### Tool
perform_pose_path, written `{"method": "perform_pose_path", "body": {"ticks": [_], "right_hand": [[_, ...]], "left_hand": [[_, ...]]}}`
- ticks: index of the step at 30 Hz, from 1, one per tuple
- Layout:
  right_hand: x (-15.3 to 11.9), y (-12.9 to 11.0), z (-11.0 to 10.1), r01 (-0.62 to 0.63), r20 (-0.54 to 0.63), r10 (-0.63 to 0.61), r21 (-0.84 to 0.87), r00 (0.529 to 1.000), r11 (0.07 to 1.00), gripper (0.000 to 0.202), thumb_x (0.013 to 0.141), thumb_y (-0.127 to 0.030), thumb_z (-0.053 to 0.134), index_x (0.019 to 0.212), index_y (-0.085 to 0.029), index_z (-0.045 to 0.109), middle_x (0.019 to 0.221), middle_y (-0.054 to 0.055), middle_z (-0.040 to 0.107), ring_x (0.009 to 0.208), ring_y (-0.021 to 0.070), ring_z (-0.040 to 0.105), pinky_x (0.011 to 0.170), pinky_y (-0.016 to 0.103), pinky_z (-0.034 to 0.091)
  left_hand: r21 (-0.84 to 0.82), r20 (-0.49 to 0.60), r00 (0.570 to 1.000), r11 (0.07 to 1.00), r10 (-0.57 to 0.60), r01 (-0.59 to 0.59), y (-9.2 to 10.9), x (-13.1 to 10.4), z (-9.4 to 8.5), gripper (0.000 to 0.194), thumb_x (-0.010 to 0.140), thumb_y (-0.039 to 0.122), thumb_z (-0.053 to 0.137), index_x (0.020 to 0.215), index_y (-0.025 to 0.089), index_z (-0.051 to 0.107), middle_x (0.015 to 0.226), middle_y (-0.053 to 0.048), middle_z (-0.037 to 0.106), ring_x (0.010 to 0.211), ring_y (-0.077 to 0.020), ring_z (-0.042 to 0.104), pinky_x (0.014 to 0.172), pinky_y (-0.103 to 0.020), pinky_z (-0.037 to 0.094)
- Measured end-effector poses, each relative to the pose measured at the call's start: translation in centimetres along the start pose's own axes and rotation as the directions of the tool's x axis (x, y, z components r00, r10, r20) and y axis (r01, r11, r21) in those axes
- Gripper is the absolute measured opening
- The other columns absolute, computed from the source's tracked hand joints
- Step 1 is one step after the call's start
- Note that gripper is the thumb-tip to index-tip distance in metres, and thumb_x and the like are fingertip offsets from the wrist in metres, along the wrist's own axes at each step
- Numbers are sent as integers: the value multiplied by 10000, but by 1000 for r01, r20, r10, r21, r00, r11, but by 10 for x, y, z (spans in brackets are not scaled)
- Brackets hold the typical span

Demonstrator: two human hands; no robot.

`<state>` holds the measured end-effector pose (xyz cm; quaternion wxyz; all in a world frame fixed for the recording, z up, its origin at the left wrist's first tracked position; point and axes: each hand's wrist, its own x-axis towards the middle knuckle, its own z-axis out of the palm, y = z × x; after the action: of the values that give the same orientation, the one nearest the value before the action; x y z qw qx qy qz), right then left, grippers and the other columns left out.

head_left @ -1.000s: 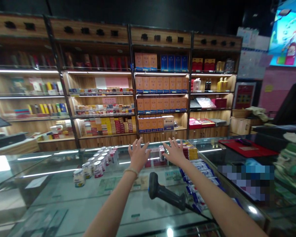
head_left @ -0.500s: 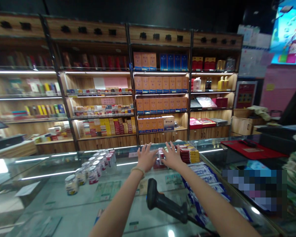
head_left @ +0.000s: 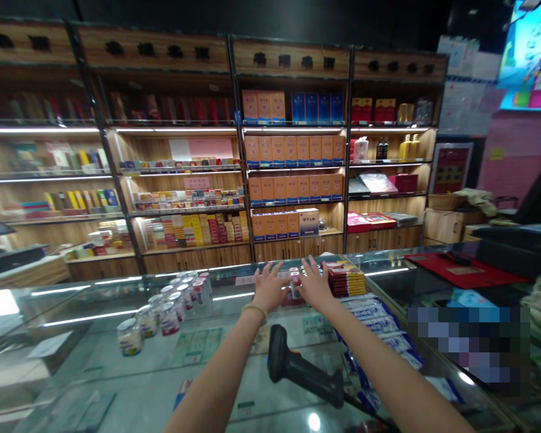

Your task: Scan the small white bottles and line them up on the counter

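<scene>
My left hand (head_left: 270, 288), with a band at the wrist, is over the far part of the glass counter (head_left: 153, 379), fingers spread. Close on its right, my right hand (head_left: 314, 284) also has its fingers apart. Between the two hands stands a small jar (head_left: 294, 282), near the fingertips of both; whether they touch it is unclear. Beside my right hand lies a stack of red and yellow packets (head_left: 346, 279). Blue and white packets (head_left: 374, 319) lie nearer, partly under my right forearm. A black handheld scanner (head_left: 300, 370) rests between my forearms.
Rows of small jars (head_left: 169, 316) stand on the counter at the left. A red mat (head_left: 464, 272) lies at the right. Behind the counter, lit wooden shelves (head_left: 189, 248) hold boxes and bottles. The scanner's cable runs toward the lower right.
The hands have hardly moved; the small jar between them now shows more clearly. The view has shifted slightly.
</scene>
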<state>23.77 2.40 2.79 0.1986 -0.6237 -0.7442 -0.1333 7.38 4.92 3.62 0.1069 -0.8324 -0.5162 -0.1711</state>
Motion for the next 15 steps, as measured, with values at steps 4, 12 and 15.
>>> {"method": "perform_pose_path", "body": {"ticks": [4, 12, 15], "right_hand": [[0, 0, -1, -27, -61, 26, -4, 998, 1000, 285, 945, -282, 548, 1151, -195, 723, 1594, 128, 393, 1511, 344, 230, 1177, 633, 143], [-3, 0, -6, -9, -69, 10, 19, 998, 1000, 269, 939, -266, 559, 1151, -229, 719, 1602, 84, 388, 1509, 337, 220, 1170, 638, 148], [-6, -1, -13, -19, -79, 24, 59, 997, 998, 244, 957, -311, 549, 1118, -254, 725, 1616, 61, 366, 1509, 331, 207, 1165, 644, 141]], "left_hand": [[-16, 0, 1000, 1000, -6, 6, 1, -1, -5, 349, 825, 342, 714, 1145, 483, 719, 1590, 4, 414, 1482, -366, 274, 1160, -690, 185], [-60, -18, 1000, 998, -20, 19, 0, -5, -9, 310, 805, 356, 741, 1097, 462, 746, 1585, 8, 419, 1482, -374, 277, 1165, -688, 183], [-90, -88, 996, 996, -26, 18, -1, -10, -14, 281, 796, 375, 756, 1070, 438, 751, 1573, 17, 435, 1478, -357, 293, 1170, -661, 197]]}}
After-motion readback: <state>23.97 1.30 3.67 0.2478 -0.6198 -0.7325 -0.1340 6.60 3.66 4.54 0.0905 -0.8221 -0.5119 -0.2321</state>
